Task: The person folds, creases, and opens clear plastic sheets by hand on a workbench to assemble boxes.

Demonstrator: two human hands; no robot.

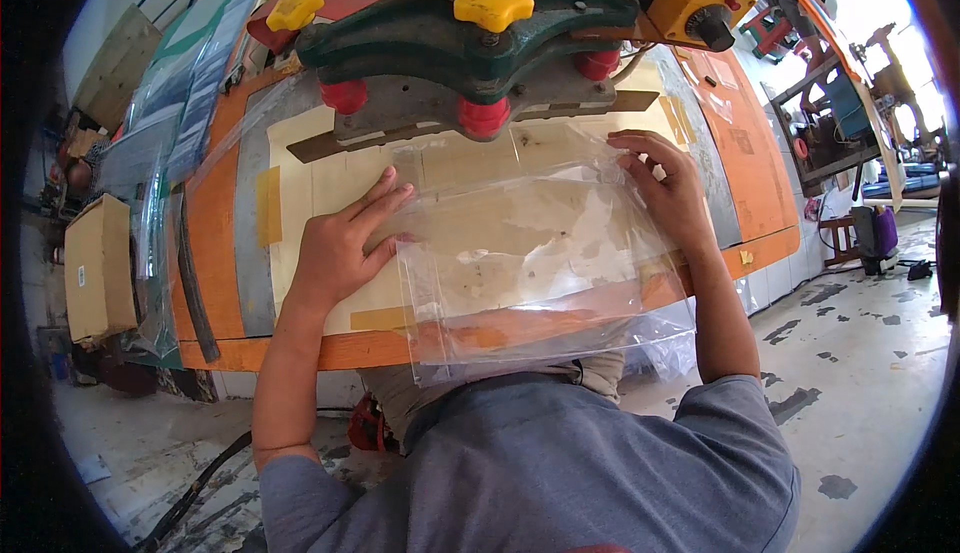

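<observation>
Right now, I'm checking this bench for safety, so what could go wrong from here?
The clear plastic hangs past the near edge of the orange tabletop, so it might snag or slide. It also looks wrinkled, so creases could remain. The right grip is close to the metal bar under the green frame; fingers might get pinched if that bar came down.

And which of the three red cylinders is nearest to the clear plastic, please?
The middle cylinder, lowest in the picture and closest to the clear plastic; the left cylinder and right cylinder sit farther back.
</observation>
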